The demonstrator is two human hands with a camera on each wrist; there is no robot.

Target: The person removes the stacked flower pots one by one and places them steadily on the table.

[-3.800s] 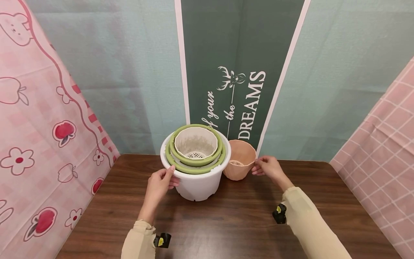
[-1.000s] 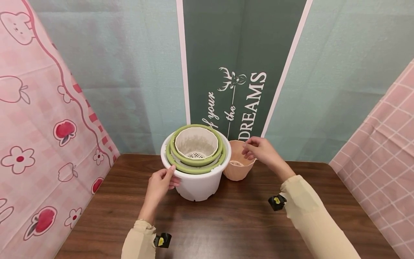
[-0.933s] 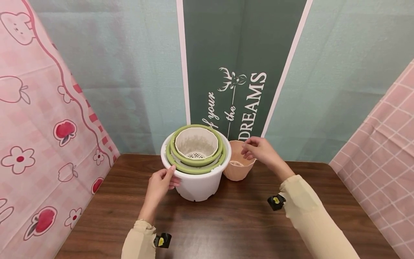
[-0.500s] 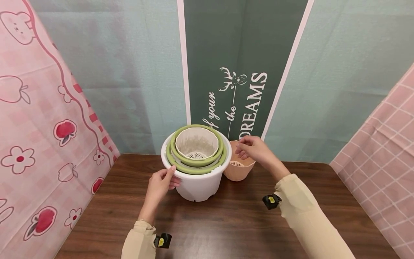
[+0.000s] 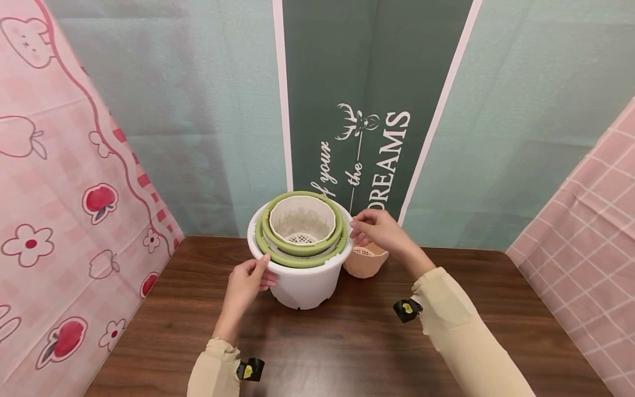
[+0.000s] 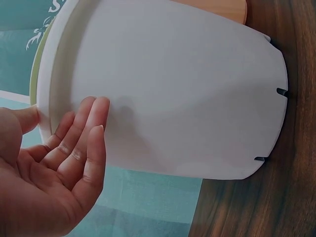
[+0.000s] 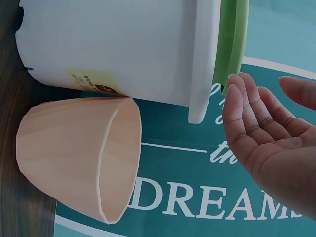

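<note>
A large white flower pot (image 5: 305, 286) stands upright on the table, with two green-rimmed pots (image 5: 272, 255) and a small off-white pot (image 5: 300, 218) nested inside. My left hand (image 5: 246, 278) grips the white pot's rim at the near left, thumb on the rim and fingers below it. At the rim's right side is my right hand (image 5: 379, 229), loosely bent and holding nothing; in the right wrist view its fingertips (image 7: 237, 81) are close to the green rim. A small peach pot (image 7: 64, 148) stands beside the white pot, partly hidden by my right hand in the head view.
A brown wooden table (image 5: 317, 353) lies under the pots. Behind them hangs a teal cloth (image 5: 208, 138) with a dark green printed band. Pink patterned cloths (image 5: 54, 220) hang at both sides.
My right hand has left the peach pot's rim and moved left over it to the white pot's right rim. The left hand and the pots stay in place.
</note>
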